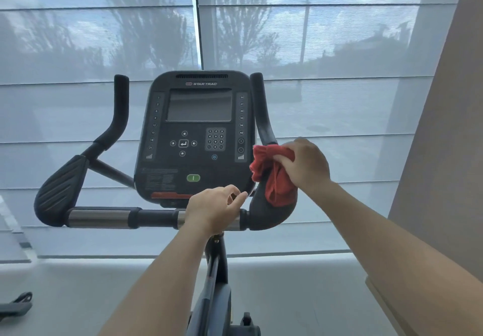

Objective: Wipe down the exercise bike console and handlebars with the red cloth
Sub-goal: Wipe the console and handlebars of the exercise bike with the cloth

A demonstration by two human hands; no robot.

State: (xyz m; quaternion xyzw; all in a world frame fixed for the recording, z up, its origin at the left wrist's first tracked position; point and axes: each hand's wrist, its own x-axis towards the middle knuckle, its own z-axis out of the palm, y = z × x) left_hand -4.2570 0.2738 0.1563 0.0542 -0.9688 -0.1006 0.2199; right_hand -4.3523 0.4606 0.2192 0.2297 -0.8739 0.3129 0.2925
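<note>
Right of centre in the frame, the right hand [304, 164] had the red cloth [274, 179] bunched up, fingers curled round it, pressing it onto the right handlebar [264, 216] where the padded elbow rest curves up toward the upright horn [261, 105]. Part of the cloth hung loose down over the pad, just beside the lower right edge of the console [196, 137].

The step in hand looked like the right grip. To do it well, I'd say the cloth wanted wrapping around the bar rather than dabbing one face of it, then drawing along the curve up the horn and back down over the pad. That dangling tail needed gathering in, or it would trail without cleaning anything. The console's screen and keypad, centre frame, called for a flatter cloth and lighter pressure, so no button got pushed.

The right arm came in from the lower right, extended, wrist bent down a little over the cloth, knuckles up. The left hand [213, 210] sat low in the centre over the crossbar [104, 216], forearm rising from the bottom edge, fingers loosely curled with thumb and forefinger close together and nothing held in them. Whether it rested on the bar, I couldn't tell. The left handlebar [60, 192], at middle left, had no hand near it.
</note>
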